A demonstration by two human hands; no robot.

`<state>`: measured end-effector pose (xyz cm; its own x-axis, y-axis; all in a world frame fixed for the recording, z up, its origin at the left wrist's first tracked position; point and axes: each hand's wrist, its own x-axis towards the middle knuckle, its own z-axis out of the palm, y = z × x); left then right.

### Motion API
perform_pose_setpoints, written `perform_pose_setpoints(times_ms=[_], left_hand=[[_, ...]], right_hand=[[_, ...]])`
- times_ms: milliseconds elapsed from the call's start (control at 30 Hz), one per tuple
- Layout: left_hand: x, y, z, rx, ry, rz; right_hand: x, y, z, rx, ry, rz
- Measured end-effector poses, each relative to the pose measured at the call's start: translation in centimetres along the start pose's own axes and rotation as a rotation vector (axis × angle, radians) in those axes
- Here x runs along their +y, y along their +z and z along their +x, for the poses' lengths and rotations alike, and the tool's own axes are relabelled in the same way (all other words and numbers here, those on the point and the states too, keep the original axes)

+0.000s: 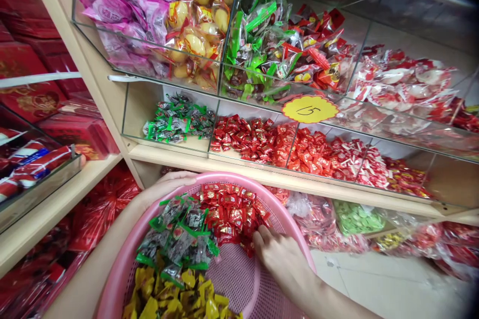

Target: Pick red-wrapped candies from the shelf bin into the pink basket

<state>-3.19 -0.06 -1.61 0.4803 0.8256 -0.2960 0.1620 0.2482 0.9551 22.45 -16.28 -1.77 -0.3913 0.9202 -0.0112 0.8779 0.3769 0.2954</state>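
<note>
Glass shelf bins [175, 145] of wrapped sweets rose behind a pink basket [295, 239], a yellow price tag [310, 108] stuck to one. The left hand [172, 179] curled over the basket's far rim, gripping it. The right hand [279, 255] lay inside, fingers loosely spread, touching the red candies [230, 212] beside green-wrapped candies [179, 239].

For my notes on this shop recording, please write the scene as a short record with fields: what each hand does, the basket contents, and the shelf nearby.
left hand: grips the far rim of the pink basket from outside
right hand: inside the basket, fingertips on the red-wrapped candies
basket contents: red-wrapped candies at the far side, green-and-clear candies in the middle, yellow candies nearest
shelf behind: clear bins of wrapped sweets
price tag: yellow, reads 15, on a bin front
</note>
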Motion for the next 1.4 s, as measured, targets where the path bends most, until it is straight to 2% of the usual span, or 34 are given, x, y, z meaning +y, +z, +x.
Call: perform_pose_setpoints(times_ms=[133, 400, 633, 867, 967, 1067, 1200, 1300, 1400], left_hand=[[-0.2, 0.0, 0.1, -0.010, -0.003, -0.025], [-0.2, -0.1, 0.2, 0.006, 0.009, 0.009], [-0.1, -0.1, 0.1, 0.001, -0.021, -0.040], [0.2, 0.1, -0.1, 0.014, -0.025, 0.006], [0.0, 0.1, 0.2, 0.030, -0.041, -0.026], [-0.5, -0.1, 0.7, 0.061, -0.035, -0.042], [-1.2, -0.4, 1.4, 0.101, -0.028, -0.041], [-1.4, -0.4, 1.5, 0.104, -0.032, -0.035], [-1.3, -0.4, 1.4, 0.082, -0.044, -0.049]], right_hand=[[-0.2, -0.3, -0.3, 0.034, -0.002, -0.006], [-0.6, -1.0, 0.7, -0.153, 0.073, -0.043], [-0.3, -1.2, 1.5, -0.201, 0.093, -0.038], [0.3, -0.2, 1.2, -0.138, 0.123, -0.040], [0.5, -0.8, 1.0, -0.073, 0.122, 0.001], [2.1, -3.2, 1.7, 0.012, 0.155, 0.101], [6.7, -6.9, 4.9, 0.177, 0.169, 0.202], [10.0, -7.9, 8.5, 0.204, 0.169, 0.013], [11.9, -7.3, 11.6, 0.127, 0.078, -0.213]])
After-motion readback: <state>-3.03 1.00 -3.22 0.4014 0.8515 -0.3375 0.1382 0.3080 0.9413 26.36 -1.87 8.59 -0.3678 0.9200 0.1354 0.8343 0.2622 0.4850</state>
